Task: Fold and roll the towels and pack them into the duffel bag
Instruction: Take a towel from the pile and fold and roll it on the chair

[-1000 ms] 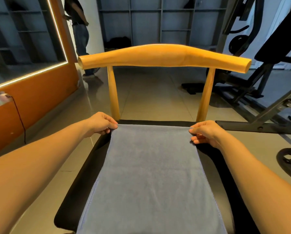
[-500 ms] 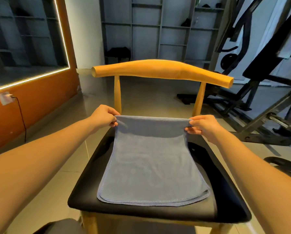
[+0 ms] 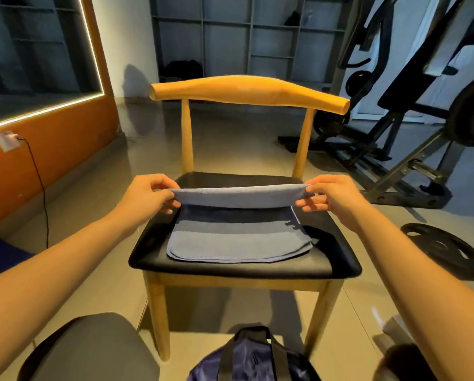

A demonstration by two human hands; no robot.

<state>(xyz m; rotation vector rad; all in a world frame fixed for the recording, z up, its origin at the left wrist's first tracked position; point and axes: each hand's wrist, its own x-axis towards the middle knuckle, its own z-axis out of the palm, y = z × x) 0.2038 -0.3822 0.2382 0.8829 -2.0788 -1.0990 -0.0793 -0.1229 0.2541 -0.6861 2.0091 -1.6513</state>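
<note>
Towel [image 3: 238, 237] fold in pinch of left hand [image 3: 147, 198], right hand [image 3: 333, 199]; duffel bag [image 3: 248, 358] half off-frame.

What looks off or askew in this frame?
Nothing damaged or spilled. Minor: the towel lies slightly skewed on the chair seat, its near edge layers not quite matched at the left corner. Left hand and right hand pinch its raised far edge. A weight plate lies loose on the floor.

Blue-grey towel [image 3: 238, 237] on black chair seat [image 3: 337, 259], far edge raised, draped forward; navy duffel bag [image 3: 246, 358] on floor [image 3: 79, 215] below.
</note>
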